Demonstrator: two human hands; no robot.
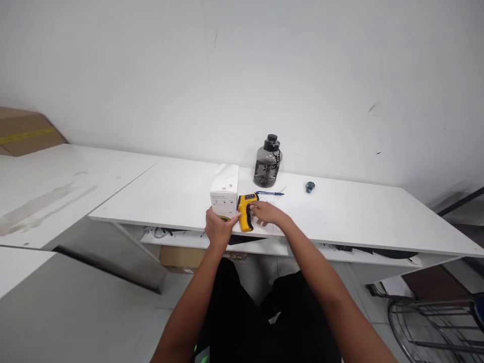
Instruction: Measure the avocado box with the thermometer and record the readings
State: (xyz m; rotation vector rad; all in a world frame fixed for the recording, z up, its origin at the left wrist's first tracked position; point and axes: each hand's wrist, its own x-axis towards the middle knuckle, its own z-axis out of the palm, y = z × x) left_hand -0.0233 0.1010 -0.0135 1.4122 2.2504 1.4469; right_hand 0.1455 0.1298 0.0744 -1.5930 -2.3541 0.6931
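Observation:
A white box (224,194) with small printed symbols stands near the table's front edge. My left hand (220,229) is closed around its near end, the thumb stretched right towards a yellow and black infrared thermometer (245,213). This pistol-shaped thermometer is right beside the box, its handle pointing towards me. My right hand (266,213) pinches the thermometer near the trigger from the right, with the other fingers hanging loosely curled. Behind it a blue pen (269,193) lies on the table. Some faint printed paper (273,228) shows under my right hand.
A large grey translucent bottle (266,169) with a black lid stands by the wall. A wristwatch-like dark blue object (310,187) lies further right on the white table (340,217). A cardboard box (28,132) sits far left. Below is a shelf with cables; a metal rack (434,322) stands lower right.

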